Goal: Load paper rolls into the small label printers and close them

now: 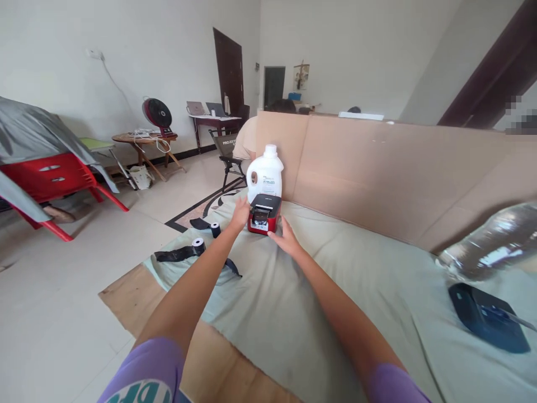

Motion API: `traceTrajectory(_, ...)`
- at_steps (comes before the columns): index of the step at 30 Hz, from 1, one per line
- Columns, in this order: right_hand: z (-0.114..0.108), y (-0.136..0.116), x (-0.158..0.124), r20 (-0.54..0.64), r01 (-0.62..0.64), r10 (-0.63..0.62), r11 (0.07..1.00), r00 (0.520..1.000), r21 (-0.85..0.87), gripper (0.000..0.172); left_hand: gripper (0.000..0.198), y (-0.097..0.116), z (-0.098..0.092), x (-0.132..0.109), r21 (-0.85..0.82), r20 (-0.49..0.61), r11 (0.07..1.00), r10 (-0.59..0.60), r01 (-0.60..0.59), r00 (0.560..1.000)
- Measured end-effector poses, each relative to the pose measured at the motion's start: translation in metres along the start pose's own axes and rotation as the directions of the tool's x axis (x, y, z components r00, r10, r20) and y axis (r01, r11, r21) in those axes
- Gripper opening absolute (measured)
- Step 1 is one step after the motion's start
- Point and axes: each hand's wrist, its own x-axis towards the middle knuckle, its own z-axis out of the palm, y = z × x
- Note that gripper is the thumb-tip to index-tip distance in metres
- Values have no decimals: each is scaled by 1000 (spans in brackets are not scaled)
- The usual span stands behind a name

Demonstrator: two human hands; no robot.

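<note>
A small red and black receipt printer stands on the pale green cloth, between my two hands. My left hand is against its left side, the fingertips partly hidden. At its front right corner is my right hand, thumb low at the front and fingers along the side. Directly behind the printer stands a white jug with a handle and cap. Left of my left forearm, a white paper roll and a smaller paper roll stand near crumpled black strips.
A cardboard panel rises along the back of the cloth. At the right lie a silvery plastic-wrapped bundle and a dark blue flat object. A red chair, a fan and a seated person are beyond.
</note>
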Motion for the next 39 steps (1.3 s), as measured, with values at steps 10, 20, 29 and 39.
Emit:
traceTrajectory(10,-292,32,-310,-563,-511,167,675,809,-533,55,54,7,156,-273,-11,978,520,183,-854,99)
traceTrajectory(20,-383,49,-308,-745,-929,563,296,356,-221,111,60,-20,165,-293,64,984,436,122,-898,129)
traceTrajectory(29,-288,-9,-261,-772,-863,404,346,491,-368,87,61,-20,161,-298,32,984,449,141,-893,106)
traceTrajectory(39,-118,-72,-214,-681,-776,414,501,604,-384,92,48,-20,160,-297,-11,968,458,228,-889,105)
